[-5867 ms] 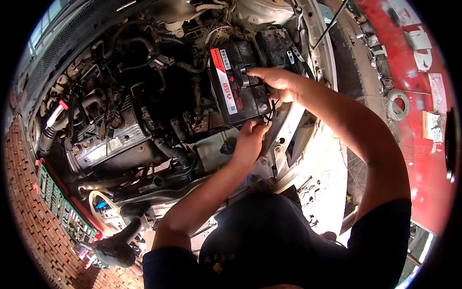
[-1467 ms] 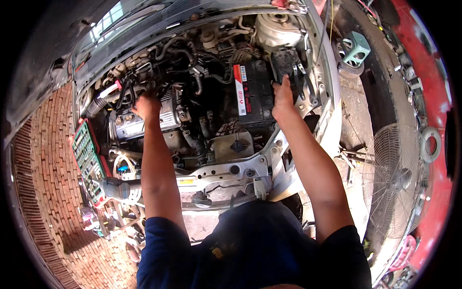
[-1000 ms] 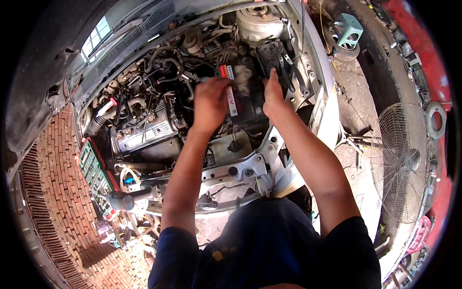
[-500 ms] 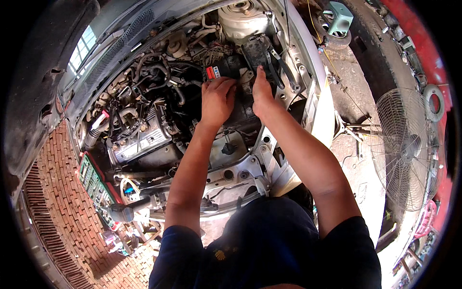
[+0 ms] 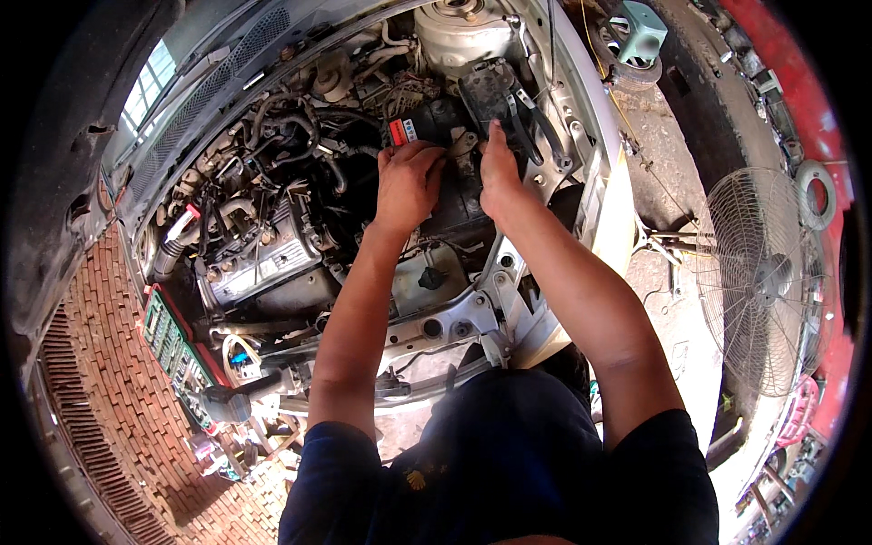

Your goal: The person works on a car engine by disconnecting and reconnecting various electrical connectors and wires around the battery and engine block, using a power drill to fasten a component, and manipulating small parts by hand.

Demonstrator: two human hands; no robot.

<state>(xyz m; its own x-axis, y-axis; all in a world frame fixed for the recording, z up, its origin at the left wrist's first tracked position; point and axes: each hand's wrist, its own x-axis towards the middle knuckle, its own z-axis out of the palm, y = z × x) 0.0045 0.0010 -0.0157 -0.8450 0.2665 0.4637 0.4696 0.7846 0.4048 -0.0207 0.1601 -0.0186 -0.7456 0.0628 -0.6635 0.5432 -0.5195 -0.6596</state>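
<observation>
A black battery (image 5: 454, 203) with a red-and-white label (image 5: 400, 131) sits at the engine bay's right side. My left hand (image 5: 409, 186) is on its upper left, fingers bent together around something I cannot make out; a small dull metal piece (image 5: 466, 143) shows beside the fingertips. My right hand (image 5: 500, 177) rests at the battery's right side, thumb pointing away from me, other fingers mostly hidden. Above it lies a black box (image 5: 486, 89) with black-handled tools (image 5: 531, 123) on it. A translucent reservoir (image 5: 413, 289) is below the battery.
The engine (image 5: 254, 263) fills the left of the bay under the raised hood (image 5: 64, 163). A green tool case (image 5: 177, 345) stands at lower left over brick paving (image 5: 100, 381). Rightward are a wire fan (image 5: 758, 282), a wheel with a pale green stool (image 5: 636, 32) on it, and red bodywork (image 5: 790, 73).
My left hand moved from the engine at left onto the battery, where the small metal piece appeared. My right hand stayed at the battery's right. Over the last half second both have barely shifted.
</observation>
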